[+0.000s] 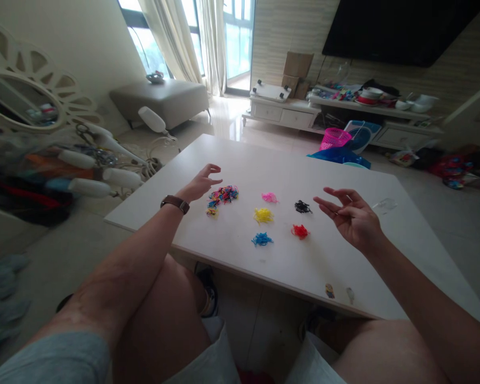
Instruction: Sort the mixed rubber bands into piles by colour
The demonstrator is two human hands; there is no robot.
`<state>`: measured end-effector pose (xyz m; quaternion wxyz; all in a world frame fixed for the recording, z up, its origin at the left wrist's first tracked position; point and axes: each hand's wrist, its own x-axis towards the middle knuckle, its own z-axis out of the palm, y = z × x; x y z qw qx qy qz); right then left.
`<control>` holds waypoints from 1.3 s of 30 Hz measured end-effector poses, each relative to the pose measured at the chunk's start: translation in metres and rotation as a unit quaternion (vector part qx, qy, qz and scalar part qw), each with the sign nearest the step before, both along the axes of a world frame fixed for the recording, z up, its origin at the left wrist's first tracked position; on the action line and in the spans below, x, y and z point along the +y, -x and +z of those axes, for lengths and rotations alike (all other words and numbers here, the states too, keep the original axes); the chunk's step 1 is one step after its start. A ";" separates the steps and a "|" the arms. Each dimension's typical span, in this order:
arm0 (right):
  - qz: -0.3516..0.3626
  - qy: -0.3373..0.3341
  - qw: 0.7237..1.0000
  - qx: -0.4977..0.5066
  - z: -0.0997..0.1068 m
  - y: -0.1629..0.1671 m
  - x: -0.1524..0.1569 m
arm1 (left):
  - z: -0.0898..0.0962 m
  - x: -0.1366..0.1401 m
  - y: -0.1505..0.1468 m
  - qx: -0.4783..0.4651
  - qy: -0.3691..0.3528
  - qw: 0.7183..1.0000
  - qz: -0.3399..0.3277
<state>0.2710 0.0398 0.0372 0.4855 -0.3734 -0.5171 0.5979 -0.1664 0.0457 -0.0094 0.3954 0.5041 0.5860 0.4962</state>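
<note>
My left hand [202, 184], with a brown watch [175, 204] on the wrist, hovers at the upper left edge of a mixed pile of small coloured rubber bands [226, 195]. Its thumb and forefinger are apart, and nothing shows between them. My right hand [354, 216] is raised to the right of the black bands [303, 206], fingers stretched out and apart, with nothing visible in it. Between the hands lie separate little heaps: pink bands [269, 198], yellow bands [263, 215], blue bands [262, 239] and red bands [300, 231].
The white table [224, 242] carries a clear plastic piece [385, 206] at right and two small stickers near its front edge. A pink basket [335, 138] and a blue bag [340, 156] are beyond the far edge. A white lamp stand [116, 144] is at left.
</note>
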 end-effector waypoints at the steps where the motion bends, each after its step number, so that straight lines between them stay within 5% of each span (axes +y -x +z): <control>1: -0.006 0.000 1.000 -0.003 -0.001 0.000 0.001 | 0.000 -0.001 0.000 0.004 -0.003 1.000 0.000; 16: -0.036 -0.019 0.999 -0.023 -0.007 -0.003 0.005 | -0.013 -0.006 0.013 0.123 0.062 0.989 -0.051; 25: -0.042 0.003 0.998 -0.053 -0.008 -0.003 0.007 | -0.022 -0.003 0.021 0.310 0.218 0.924 -0.045; 39: -0.047 0.041 0.996 -0.066 -0.011 0.000 0.006 | -0.028 -0.002 0.015 0.320 0.265 0.910 0.000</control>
